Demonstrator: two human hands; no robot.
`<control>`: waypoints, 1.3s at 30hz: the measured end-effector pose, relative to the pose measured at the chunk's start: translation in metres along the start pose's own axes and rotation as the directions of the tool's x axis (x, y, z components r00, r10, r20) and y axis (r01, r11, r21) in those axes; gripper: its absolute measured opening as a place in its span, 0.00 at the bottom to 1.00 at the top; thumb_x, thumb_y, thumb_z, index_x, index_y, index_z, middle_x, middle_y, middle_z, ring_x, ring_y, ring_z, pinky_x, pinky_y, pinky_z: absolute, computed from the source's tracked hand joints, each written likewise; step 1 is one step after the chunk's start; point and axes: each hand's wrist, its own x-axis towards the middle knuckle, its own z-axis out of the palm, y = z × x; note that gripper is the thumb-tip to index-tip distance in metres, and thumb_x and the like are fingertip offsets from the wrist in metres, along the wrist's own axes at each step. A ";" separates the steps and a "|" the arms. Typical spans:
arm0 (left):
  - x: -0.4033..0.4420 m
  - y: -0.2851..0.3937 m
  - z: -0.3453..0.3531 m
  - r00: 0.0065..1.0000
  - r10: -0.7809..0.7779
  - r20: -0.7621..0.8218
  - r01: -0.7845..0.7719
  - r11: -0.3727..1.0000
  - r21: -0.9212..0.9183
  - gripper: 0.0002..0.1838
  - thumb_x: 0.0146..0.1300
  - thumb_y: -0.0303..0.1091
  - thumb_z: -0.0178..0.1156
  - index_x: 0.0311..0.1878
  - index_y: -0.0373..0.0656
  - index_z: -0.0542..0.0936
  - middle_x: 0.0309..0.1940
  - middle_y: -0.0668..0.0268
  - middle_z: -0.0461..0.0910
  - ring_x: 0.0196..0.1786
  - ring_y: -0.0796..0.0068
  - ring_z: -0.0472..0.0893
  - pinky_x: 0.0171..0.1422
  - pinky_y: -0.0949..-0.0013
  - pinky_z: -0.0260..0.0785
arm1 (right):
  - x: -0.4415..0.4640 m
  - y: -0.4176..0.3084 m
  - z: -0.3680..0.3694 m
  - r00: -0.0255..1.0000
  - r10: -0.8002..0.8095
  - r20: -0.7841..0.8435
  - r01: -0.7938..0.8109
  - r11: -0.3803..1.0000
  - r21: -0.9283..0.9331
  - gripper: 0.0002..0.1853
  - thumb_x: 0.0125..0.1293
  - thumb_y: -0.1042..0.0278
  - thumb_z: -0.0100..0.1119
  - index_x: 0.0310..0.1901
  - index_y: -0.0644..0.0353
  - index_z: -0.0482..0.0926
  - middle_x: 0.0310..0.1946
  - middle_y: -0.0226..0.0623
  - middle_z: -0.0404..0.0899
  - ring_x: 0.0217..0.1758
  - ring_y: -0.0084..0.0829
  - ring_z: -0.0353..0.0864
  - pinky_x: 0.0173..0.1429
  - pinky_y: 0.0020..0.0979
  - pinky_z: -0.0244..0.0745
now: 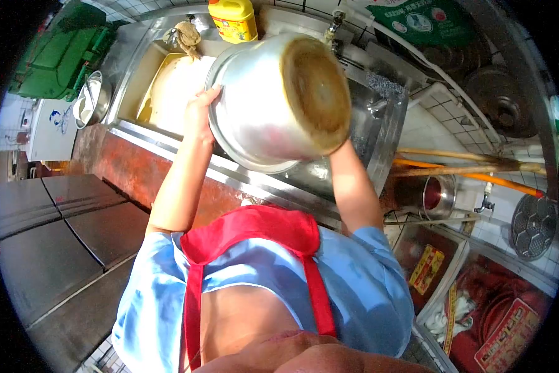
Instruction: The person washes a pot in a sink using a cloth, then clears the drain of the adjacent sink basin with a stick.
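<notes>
A large metal stockpot [254,102] is tipped on its side above the double sink [121,127]. Its mouth faces the left basin and its browned base [320,90] faces right. My left hand [201,109] is closed on the rim, thumb along the outside. Under the base end, my right hand [340,151] bears the pot, its fingers hidden behind the metal. Pale, bright liquid or glare fills much of the left basin [173,93]. A brown rag-like bundle [188,38] lies at that basin's back edge. The pot's inside cannot be seen.
A yellow jug [233,22] stands behind the sink, near a tap [335,25]. A metal bowl [93,102] sits left, by a green bin [58,56]. Long poles [466,169] stick out at right above a metal pot [435,196]. Dark cabinet tops [55,230] lie at lower left.
</notes>
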 end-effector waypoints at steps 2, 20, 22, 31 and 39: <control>0.008 -0.012 -0.003 0.991 -0.082 -0.102 0.067 0.987 -0.144 0.12 0.53 0.29 0.52 0.39 0.32 0.69 0.32 0.57 0.74 0.34 0.65 0.75 0.40 0.67 0.70 | -0.012 0.011 -0.005 0.993 -0.112 -0.047 0.113 0.993 0.020 0.19 0.61 0.61 0.42 0.51 0.61 0.66 0.47 0.36 0.70 0.48 0.31 0.69 0.51 0.29 0.64; -0.014 -0.100 0.018 0.943 0.278 -0.183 -0.213 0.926 0.311 0.18 0.56 0.27 0.48 0.50 0.35 0.61 0.41 0.61 0.69 0.42 0.73 0.68 0.48 0.72 0.61 | -0.093 0.100 -0.033 0.694 -0.048 -0.718 0.038 0.999 -0.030 0.09 0.59 0.68 0.41 0.35 0.62 0.71 0.31 0.36 0.73 0.34 0.32 0.71 0.42 0.37 0.68; -0.016 -0.112 0.015 0.928 0.339 -0.153 -0.266 0.892 0.364 0.19 0.56 0.28 0.49 0.51 0.36 0.60 0.42 0.60 0.68 0.43 0.72 0.68 0.49 0.71 0.60 | -0.107 0.099 0.006 0.659 0.001 -0.752 0.006 1.000 0.006 0.04 0.56 0.72 0.44 0.30 0.59 0.70 0.27 0.34 0.71 0.32 0.30 0.70 0.41 0.37 0.67; -0.014 -0.119 0.013 0.933 0.358 -0.022 -0.299 0.810 0.505 0.21 0.58 0.32 0.50 0.53 0.37 0.59 0.41 0.59 0.69 0.42 0.72 0.68 0.47 0.71 0.61 | -0.132 0.115 0.058 0.882 -0.407 -0.236 0.059 0.593 -0.803 0.12 0.51 0.79 0.44 0.40 0.62 0.68 0.34 0.37 0.70 0.39 0.34 0.70 0.46 0.31 0.63; -0.029 -0.101 0.015 0.899 0.422 0.116 -0.409 0.716 0.565 0.19 0.56 0.30 0.50 0.51 0.37 0.64 0.36 0.61 0.72 0.39 0.75 0.71 0.46 0.73 0.63 | -0.112 0.086 0.084 0.804 -0.235 0.546 0.441 -0.380 -0.813 0.16 0.46 0.78 0.49 0.41 0.67 0.67 0.40 0.50 0.66 0.43 0.49 0.66 0.47 0.40 0.62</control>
